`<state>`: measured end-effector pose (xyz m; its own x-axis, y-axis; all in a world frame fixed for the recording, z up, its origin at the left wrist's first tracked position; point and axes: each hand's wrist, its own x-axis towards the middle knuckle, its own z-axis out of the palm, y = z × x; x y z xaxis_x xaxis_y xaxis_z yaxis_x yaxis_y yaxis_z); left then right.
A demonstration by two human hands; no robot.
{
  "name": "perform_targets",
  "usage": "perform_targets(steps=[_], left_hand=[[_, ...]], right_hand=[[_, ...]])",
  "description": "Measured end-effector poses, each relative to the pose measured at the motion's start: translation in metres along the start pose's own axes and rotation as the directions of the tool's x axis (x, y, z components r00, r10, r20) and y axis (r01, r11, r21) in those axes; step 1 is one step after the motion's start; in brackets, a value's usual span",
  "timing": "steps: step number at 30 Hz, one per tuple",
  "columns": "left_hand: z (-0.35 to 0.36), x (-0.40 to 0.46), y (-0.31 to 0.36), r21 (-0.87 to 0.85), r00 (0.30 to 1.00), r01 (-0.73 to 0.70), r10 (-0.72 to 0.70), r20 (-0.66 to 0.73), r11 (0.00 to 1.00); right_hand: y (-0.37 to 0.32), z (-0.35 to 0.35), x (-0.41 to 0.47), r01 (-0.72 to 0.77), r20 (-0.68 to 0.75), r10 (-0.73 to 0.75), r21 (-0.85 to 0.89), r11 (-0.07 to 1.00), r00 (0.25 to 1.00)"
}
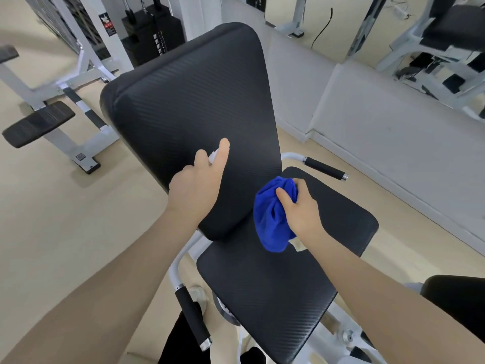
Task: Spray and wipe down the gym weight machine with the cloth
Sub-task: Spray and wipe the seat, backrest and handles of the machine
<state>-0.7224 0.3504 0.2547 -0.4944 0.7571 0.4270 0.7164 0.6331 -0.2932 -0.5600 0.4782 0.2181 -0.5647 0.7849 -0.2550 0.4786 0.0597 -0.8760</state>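
Left hand grips spray bottle; right hand bunches cloth.

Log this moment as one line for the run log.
left hand: grips small white spray bottle, aimed at black padded backrest | right hand: grips bunched blue cloth above black seat pad

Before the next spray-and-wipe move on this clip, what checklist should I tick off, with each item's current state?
1. Left hand holds the small white spray bottle: ok.
2. Nozzle aimed at the black textured back pad: cannot tell, the hand hides it.
3. Right hand grips the bunched blue cloth: ok.
4. Cloth over the black seat pad, contact: cannot tell.
5. Back pad wet with spray: cannot tell.
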Motion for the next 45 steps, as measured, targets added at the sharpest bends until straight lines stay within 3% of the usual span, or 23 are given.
perform_targets(steps=[6,11,16,26,29,32,36,39,40,42,44,45], left_hand=[[-0.004,0.008,-0.007,0.129,0.995,-0.104,0.105,0.004,0.986],[0.004,0.01,-0.009,0.066,0.982,-0.157,0.149,0.113,0.985],[0.003,0.006,-0.005,0.126,0.977,-0.212,0.21,0.029,0.969],[-0.003,-0.011,-0.005,0.071,0.971,-0.222,0.214,0.108,0.972],[-0.004,-0.024,-0.002,-0.102,0.959,-0.235,0.247,0.137,0.967],[-0.013,-0.011,-0.011,-0.277,0.98,-0.157,0.185,0.078,0.948],[-0.044,0.013,-0.031,-0.633,0.937,0.179,0.065,0.343,0.753],[-0.049,0.017,-0.051,-0.716,0.955,0.251,-0.045,0.293,0.652],[-0.05,0.016,-0.059,-0.719,0.954,0.266,-0.071,0.29,0.642],[-0.049,0.018,-0.073,-0.722,0.953,0.28,-0.094,0.287,0.633],[-0.05,0.021,-0.086,-0.733,0.956,0.28,-0.109,0.273,0.62],[-0.051,0.023,-0.092,-0.739,0.958,0.279,-0.123,0.26,0.613]], right_hand=[[-0.006,0.0,0.003,0.015,0.026,-0.014,-0.024,1.0,1.0],[-0.009,0.003,0.004,0.035,0.028,-0.034,-0.031,0.999,0.999],[-0.016,0.009,0.005,0.028,0.002,-0.028,0.028,0.999,1.0],[-0.015,0.011,0.007,-0.04,-0.079,0.046,0.074,0.996,0.996],[-0.016,0.007,0.01,-0.071,-0.146,0.082,0.08,0.994,0.986],[-0.023,0.021,0.016,0.001,-0.093,0.01,0.119,0.993,0.996],[-0.052,0.083,0.037,0.063,-0.132,-0.023,0.31,0.949,0.991],[-0.084,0.116,0.045,0.057,-0.121,-0.021,0.31,0.949,0.992],[-0.09,0.121,0.043,0.092,-0.125,-0.062,0.251,0.964,0.99],[-0.099,0.125,0.029,0.332,-0.13,-0.317,0.118,0.936,0.939],[-0.113,0.136,0.01,0.605,0.007,-0.605,0.032,0.796,0.796],[-0.123,0.141,0.006,0.672,0.079,-0.669,-0.01,0.741,0.739]])
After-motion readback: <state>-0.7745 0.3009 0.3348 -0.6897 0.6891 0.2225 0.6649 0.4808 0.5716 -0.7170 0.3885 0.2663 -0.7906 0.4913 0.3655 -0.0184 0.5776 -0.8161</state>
